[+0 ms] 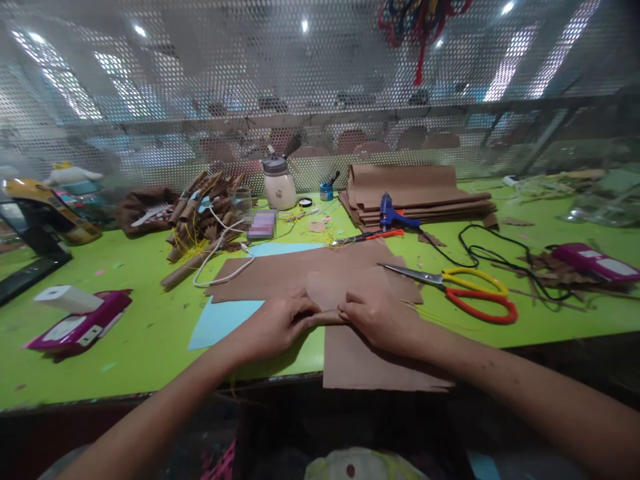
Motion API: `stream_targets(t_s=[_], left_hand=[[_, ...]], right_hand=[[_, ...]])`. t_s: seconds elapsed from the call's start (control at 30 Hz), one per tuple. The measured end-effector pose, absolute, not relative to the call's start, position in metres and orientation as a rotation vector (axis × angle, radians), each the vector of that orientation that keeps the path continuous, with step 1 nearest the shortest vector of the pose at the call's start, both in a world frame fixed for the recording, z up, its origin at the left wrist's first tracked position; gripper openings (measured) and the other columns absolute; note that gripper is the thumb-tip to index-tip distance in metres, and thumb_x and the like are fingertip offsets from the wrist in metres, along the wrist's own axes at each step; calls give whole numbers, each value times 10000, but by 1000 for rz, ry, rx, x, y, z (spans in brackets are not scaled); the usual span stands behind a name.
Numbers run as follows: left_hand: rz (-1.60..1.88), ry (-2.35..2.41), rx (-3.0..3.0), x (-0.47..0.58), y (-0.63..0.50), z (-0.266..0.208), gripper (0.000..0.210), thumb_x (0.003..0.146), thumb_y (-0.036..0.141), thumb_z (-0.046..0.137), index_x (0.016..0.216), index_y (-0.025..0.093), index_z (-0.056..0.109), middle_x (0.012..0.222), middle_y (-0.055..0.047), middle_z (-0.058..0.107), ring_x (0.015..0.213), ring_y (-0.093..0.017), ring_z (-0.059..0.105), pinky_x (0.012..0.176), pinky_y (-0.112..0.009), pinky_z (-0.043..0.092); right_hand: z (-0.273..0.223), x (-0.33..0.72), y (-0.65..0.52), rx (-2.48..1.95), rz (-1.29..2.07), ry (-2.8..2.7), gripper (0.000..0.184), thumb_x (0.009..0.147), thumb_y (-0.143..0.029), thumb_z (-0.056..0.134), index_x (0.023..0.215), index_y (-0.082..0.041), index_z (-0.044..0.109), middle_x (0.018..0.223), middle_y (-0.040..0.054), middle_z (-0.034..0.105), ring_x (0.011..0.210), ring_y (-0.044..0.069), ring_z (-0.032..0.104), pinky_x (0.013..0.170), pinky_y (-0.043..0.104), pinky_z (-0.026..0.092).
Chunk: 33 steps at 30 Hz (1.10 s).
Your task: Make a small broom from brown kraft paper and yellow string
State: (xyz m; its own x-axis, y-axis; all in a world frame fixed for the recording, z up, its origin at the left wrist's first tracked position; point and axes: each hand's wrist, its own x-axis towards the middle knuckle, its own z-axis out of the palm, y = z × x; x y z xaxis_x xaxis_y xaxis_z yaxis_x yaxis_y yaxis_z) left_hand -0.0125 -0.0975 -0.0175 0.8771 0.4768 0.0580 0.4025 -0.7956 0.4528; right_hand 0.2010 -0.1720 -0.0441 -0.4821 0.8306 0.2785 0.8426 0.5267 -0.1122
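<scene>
Brown paper (331, 287) lies between and just beyond the left hand (279, 321) and right hand (379, 318) | both hands pinch the narrow roll (328, 319), seemingly its near edge | judged best: even pressure, level ends, tight straight turns

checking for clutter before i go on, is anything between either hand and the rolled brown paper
Nothing visible is in the way: the left hand and right hand both hold the rolled brown paper. The scissors lie off to the right, beyond the right hand.
</scene>
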Motion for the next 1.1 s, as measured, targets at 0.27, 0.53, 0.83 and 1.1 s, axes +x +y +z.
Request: stream_targets(t_s=[0.27, 0.53, 0.83, 1.1], left_hand=[[270, 658, 2637, -14, -101, -18, 344, 915, 374, 369, 949, 192, 659, 837, -54, 578, 801, -146, 527, 693, -235, 388], [244, 659, 2657, -17, -100, -17, 360, 914, 386, 364, 1027, 220, 663, 833, -57, 575, 771, -138, 532, 660, -216, 389], [277, 717, 2687, -16, -104, -20, 333, 905, 362, 390, 994, 197, 665, 822, -61, 571, 742, -143, 540, 618, -217, 376], [238, 714, 2677, -15, -104, -15, 313, 905, 331, 392, 962, 198, 670, 807, -54, 576, 740, -141, 539, 639, -218, 382]], right_hand=[[-44, 186, -174, -1257, -139, -2506, 217, 910, -283, 445, 927, -116, 583, 866, 113, 558, 847, 230, 471, 750, 364, 388], [-46, 194, -172, -1355, -75, -2479, 221, 924, -303, 426, 892, -157, 589, 816, 52, 545, 692, 152, 469, 596, 267, 330], [-51, 231, -177, -1442, -137, -2497, 228, 925, -253, 411, 800, -164, 579, 713, 36, 598, 640, 142, 495, 560, 269, 258], [-35, 239, -181, -1580, -255, -2411, 274, 907, -311, 440, 741, -153, 592, 781, 90, 596, 747, 200, 500, 651, 305, 338]])
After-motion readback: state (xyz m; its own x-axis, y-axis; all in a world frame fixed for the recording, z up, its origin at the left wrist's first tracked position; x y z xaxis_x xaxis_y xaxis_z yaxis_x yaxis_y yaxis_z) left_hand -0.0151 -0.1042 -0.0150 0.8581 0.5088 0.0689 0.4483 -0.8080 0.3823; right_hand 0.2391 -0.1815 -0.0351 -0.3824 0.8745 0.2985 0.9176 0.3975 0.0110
